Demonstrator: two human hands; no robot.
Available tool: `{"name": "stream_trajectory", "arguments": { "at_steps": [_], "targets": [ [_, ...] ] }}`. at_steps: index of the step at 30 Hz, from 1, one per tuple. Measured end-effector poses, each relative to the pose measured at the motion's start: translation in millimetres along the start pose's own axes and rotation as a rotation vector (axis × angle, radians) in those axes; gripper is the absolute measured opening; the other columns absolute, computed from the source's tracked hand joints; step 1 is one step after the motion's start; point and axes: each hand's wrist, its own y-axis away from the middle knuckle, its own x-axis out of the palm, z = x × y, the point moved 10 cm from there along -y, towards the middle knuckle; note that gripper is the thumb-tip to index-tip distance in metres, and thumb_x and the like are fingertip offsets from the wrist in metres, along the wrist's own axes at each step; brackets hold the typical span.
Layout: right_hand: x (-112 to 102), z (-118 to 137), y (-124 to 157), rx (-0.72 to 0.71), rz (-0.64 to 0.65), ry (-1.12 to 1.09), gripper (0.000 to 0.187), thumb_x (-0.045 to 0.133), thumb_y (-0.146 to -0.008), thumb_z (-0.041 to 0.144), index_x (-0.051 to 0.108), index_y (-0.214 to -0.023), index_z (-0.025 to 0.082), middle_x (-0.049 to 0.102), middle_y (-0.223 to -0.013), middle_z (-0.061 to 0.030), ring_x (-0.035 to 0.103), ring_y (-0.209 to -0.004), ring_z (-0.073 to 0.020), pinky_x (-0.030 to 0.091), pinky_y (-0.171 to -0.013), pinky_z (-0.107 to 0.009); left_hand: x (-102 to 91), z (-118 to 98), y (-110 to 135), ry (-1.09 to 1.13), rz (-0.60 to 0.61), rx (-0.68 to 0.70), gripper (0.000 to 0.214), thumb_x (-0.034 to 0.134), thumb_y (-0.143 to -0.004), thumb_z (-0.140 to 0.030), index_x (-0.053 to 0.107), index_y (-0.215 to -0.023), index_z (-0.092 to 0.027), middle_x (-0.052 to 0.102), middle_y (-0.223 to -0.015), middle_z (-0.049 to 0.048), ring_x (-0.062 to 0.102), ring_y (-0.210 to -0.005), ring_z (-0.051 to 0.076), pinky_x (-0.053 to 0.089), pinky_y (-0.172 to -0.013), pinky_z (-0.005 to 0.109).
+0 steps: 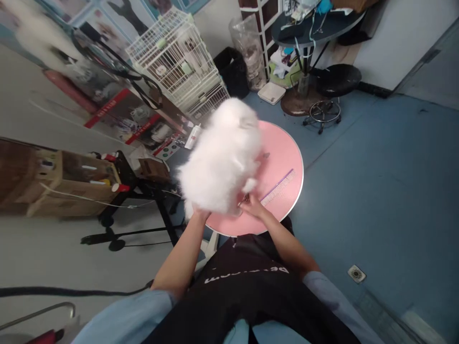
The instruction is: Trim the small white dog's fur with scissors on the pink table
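Observation:
A fluffy white dog (224, 157) stands on a round pink grooming table (283, 143), its coat slightly blurred. My left hand (201, 213) touches the fur at the dog's near left side, and its fingers are hidden in the coat. Close to the dog's near right side, my right hand (253, 206) is closed on what look like scissors (245, 198), with a finger loop and dark metal showing. To the right of that hand, a metal comb with a purple spine (278, 186) lies on the pink top.
A white wire cage (175, 57) stands behind the table at left. On the left is a black cart (125, 181) beside a cardboard box (79, 181). A black stool (339, 80) and a dark round table (319, 28) stand at the back right. Blue floor extends rightward.

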Motion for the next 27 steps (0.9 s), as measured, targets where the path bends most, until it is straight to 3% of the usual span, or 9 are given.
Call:
{"name": "stream_trajectory", "arguments": {
  "at_steps": [5, 9, 13, 16, 19, 22, 24, 27],
  "targets": [
    [-18, 2, -12, 0.021, -0.062, 0.053, 0.031, 0.063, -0.075, 0.023, 0.046, -0.101, 0.024, 0.055, -0.087, 0.001, 0.058, -0.08, -0.0186, 0.053, -0.079, -0.039, -18.2, -1, -10, 0.052, 0.037, 0.015, 0.058, 0.029, -0.101, -0.05, 0.068, -0.131, -0.02, 0.075, -0.117, 0.0121, 0.069, -0.11, 0.028, 0.041, -0.115, 0.046],
    [-22, 11, -15, -0.026, 0.013, 0.092, 0.035, 0.068, -0.073, 0.028, 0.048, -0.102, 0.024, 0.057, -0.09, -0.0002, 0.06, -0.085, -0.0202, 0.054, -0.081, -0.04, -19.7, 0, -8, 0.082, 0.07, 0.011, 0.053, 0.033, -0.099, -0.049, 0.075, -0.116, -0.021, 0.076, -0.116, 0.0093, 0.07, -0.107, 0.028, 0.045, -0.113, 0.046],
    [-38, 15, -19, -0.005, -0.039, 0.182, 0.032, 0.063, -0.075, 0.027, 0.047, -0.102, 0.023, 0.056, -0.088, -0.0002, 0.059, -0.083, -0.0205, 0.053, -0.082, -0.042, -31.7, 0, -4, 0.09, -0.051, 0.07, 0.05, 0.036, -0.098, -0.05, 0.077, -0.105, -0.021, 0.078, -0.104, 0.0082, 0.073, -0.095, 0.026, 0.054, -0.103, 0.041],
    [-39, 19, -20, -0.008, 0.004, 0.187, 0.03, 0.061, -0.076, 0.028, 0.047, -0.102, 0.023, 0.056, -0.085, 0.0004, 0.059, -0.079, -0.0198, 0.054, -0.078, -0.04, -29.4, -1, -1, 0.078, -0.054, 0.106, 0.046, 0.042, -0.096, -0.052, 0.077, -0.104, -0.023, 0.078, -0.1, 0.0075, 0.072, -0.092, 0.025, 0.056, -0.097, 0.037],
    [-38, 31, -20, -0.095, 0.048, 0.246, 0.035, 0.066, -0.074, 0.031, 0.05, -0.105, 0.022, 0.06, -0.09, -0.0021, 0.061, -0.085, -0.0217, 0.054, -0.08, -0.04, -28.4, 0, 6, 0.083, -0.133, 0.122, 0.045, 0.041, -0.096, -0.051, 0.076, -0.102, -0.023, 0.078, -0.098, 0.0073, 0.071, -0.094, 0.025, 0.055, -0.099, 0.038],
    [-48, 31, -19, -0.036, 0.007, 0.362, 0.036, 0.057, -0.079, 0.027, 0.051, -0.114, 0.02, 0.062, -0.092, -0.0044, 0.062, -0.083, -0.0234, 0.055, -0.078, -0.042, -21.7, 0, 18, 0.078, -0.224, 0.142, 0.044, 0.039, -0.097, -0.048, 0.075, -0.101, -0.023, 0.077, -0.098, 0.0071, 0.069, -0.101, 0.026, 0.051, -0.104, 0.041],
    [-52, 33, -17, -0.015, 0.011, 0.435, 0.043, 0.054, -0.081, 0.028, 0.05, -0.123, 0.018, 0.064, -0.095, -0.0072, 0.064, -0.085, -0.0257, 0.055, -0.078, -0.044, -15.7, -1, 25, 0.076, -0.263, 0.163, 0.041, 0.041, -0.096, -0.047, 0.075, -0.102, -0.024, 0.077, -0.095, 0.0069, 0.067, -0.108, 0.026, 0.05, -0.106, 0.042],
    [-51, 52, -18, -0.147, 0.052, 0.562, 0.068, 0.063, -0.078, 0.033, 0.043, -0.141, 0.016, 0.063, -0.121, -0.0159, 0.063, -0.109, -0.033, 0.053, -0.091, -0.048, -12.7, 1, 29, 0.105, -0.298, 0.18, 0.041, 0.038, -0.098, -0.044, 0.074, -0.097, -0.023, 0.076, -0.087, 0.0072, 0.065, -0.113, 0.025, 0.049, -0.108, 0.04]
  ]
}}
